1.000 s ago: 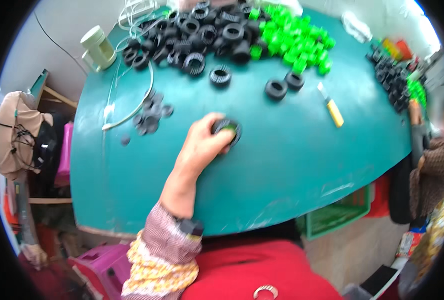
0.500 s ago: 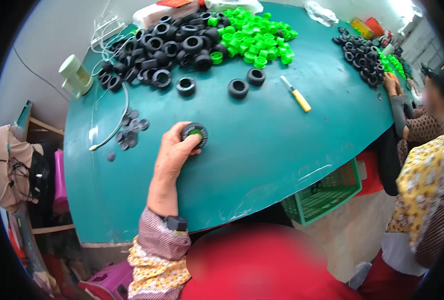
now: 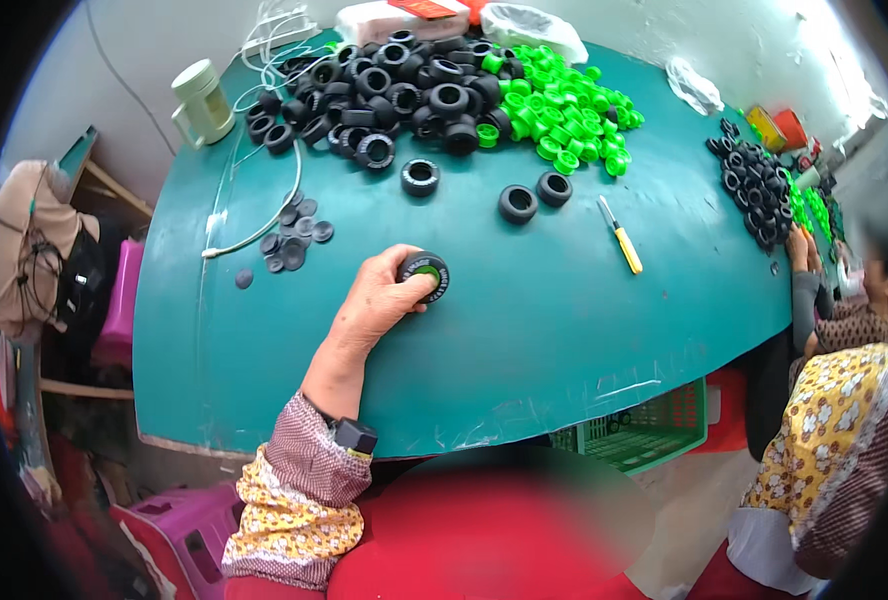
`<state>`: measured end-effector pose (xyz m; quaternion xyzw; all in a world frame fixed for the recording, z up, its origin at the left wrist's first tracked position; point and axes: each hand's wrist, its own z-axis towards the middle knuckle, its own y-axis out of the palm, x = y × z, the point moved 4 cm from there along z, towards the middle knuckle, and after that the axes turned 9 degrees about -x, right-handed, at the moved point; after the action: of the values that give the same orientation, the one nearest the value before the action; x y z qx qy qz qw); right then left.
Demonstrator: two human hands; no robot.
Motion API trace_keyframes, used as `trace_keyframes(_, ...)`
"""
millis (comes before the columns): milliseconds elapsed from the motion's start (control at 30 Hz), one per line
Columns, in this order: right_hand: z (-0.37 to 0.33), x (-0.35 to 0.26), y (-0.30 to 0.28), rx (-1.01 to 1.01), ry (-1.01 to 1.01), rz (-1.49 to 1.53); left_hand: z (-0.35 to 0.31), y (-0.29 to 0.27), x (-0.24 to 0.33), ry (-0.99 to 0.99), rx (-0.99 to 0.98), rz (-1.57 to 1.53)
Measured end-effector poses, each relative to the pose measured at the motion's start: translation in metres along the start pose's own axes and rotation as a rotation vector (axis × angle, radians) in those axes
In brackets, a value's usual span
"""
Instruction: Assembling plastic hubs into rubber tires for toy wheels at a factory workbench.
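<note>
Just left of the frame's centre, the left hand point(image 3: 379, 290) is clasping a black toy tyre point(image 3: 440, 272) — it's sitting at the hand's right, the thumb covering part of its green wheel hub point(image 3: 428, 270).

Finishes: mostly plastic and rubber, matt black against glossy green.
Held tyre point(image 3: 442, 288): matt rubber, raised lettering on the sidewall; heaped tyres point(image 3: 376, 82) likewise matt. Green hubs point(image 3: 569, 110): glossy smooth plastic. Tabletop point(image 3: 524, 340): smooth, faint sheen, scratched near the front edge. Yellow-handled tool point(image 3: 627, 252): plastic grip, metal shaft. Crate point(image 3: 654, 430): plastic mesh. Sleeve point(image 3: 294, 510): matt printed cloth, wrinkled. Red garment point(image 3: 444, 540): probably cloth, blurred.
</note>
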<state>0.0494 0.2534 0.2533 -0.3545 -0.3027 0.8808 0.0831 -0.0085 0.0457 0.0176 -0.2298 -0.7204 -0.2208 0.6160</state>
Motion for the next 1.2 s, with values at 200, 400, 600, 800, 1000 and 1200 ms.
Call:
trace_keyframes(200,0.034,0.011,0.013,0.000,-0.088,-0.007,0.000,0.001,-0.011,-0.043,-0.019,0.029)
trace_keyframes(400,0.003,0.019,0.044,0.047,0.063,0.062,0.005,0.001,-0.007,0.021,-0.062,-0.134)
trace_keyframes(600,-0.014,0.046,0.062,0.058,0.142,0.070,0.009,-0.027,-0.020,0.055,0.186,-0.216)
trace_keyframes(800,-0.045,0.148,0.203,0.086,0.653,0.580,0.012,-0.024,-0.019,0.107,0.214,-0.223)
trace_keyframes(1000,-0.057,0.153,0.227,0.242,0.708,0.845,0.013,-0.016,-0.016,0.115,0.073,-0.217)
trace_keyframes(1200,-0.055,0.148,0.231,0.305,0.630,1.179,0.010,-0.014,-0.009,0.130,0.045,-0.123)
